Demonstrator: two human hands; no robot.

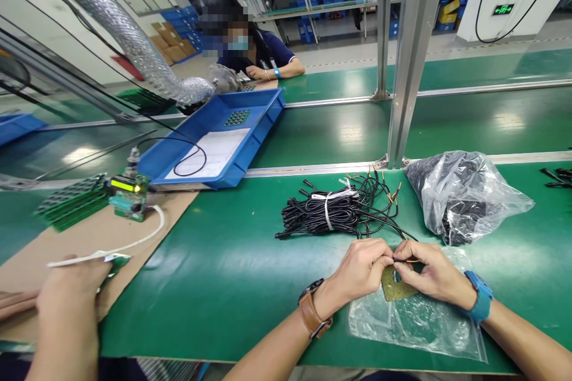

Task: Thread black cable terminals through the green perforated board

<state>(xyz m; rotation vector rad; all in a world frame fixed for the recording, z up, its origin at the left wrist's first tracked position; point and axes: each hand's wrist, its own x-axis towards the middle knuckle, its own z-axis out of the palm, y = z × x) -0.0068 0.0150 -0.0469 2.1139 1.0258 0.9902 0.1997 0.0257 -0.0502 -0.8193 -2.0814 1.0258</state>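
My left hand (365, 266) and my right hand (426, 271) meet above the bench, fingers pinched together on the end of a thin black cable (404, 232). A short orange-yellow wire (413, 261) shows at my right fingers. Just below my fingertips lies a flat yellowish-brown piece with a hole (395, 292), on top of a clear plastic bag (424, 327). Beyond my hands rests a bundle of black cables (328, 211) with a white tie around it. Its loose ends fan out to the right with bare orange-tipped wires. My fingers partly hide the held end.
A clear bag of black parts (465, 196) sits at the right, near a metal post (413, 53). At left, a co-worker's hand (74, 283) works on cardboard beside a lit display board (127, 190) and stacked green boards (71, 199). A blue tray (263, 137) stands behind; another person sits opposite.
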